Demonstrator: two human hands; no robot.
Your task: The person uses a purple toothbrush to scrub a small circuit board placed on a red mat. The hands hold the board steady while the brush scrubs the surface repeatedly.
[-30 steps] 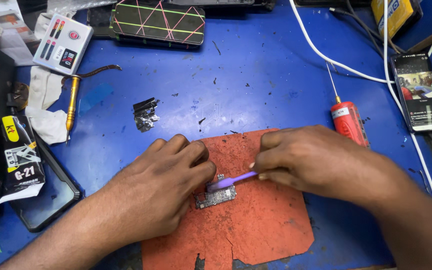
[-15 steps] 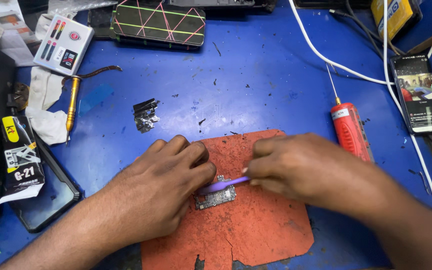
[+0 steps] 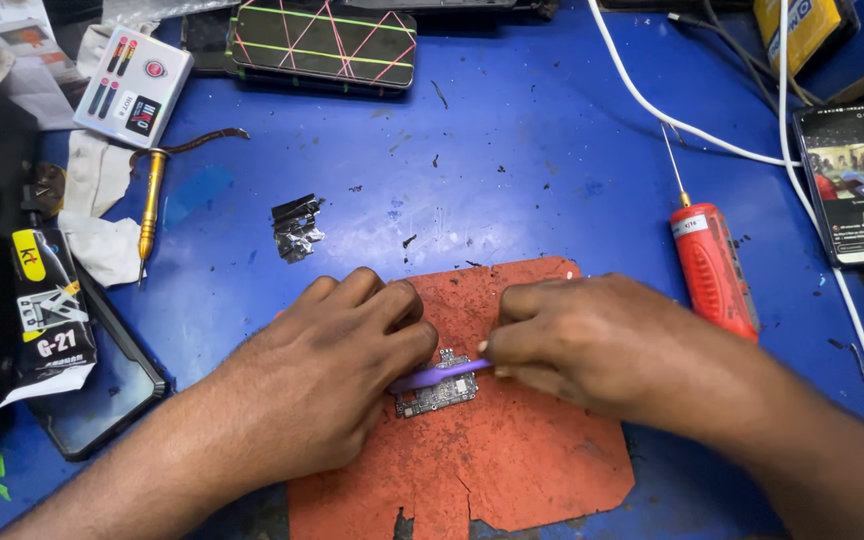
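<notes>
Below, left hand (image 3: 337,375) pins the circuit board (image 3: 437,393) on the red mat (image 3: 512,470), right hand (image 3: 592,345) fingers pinching a purple tool (image 3: 442,375); excess pressure could chip components.

My bench: blue work surface (image 3: 552,130), scuffed and speckled with dark debris, evenly lit with a soft sheen near the middle. Far edge: dark patterned case (image 3: 322,45) with crossed coloured lines. My left: white cloth (image 3: 102,215), small white box (image 3: 132,85). My right: white cable (image 3: 652,100), lit phone (image 3: 857,185). No walls, floor or windows in view.
</notes>
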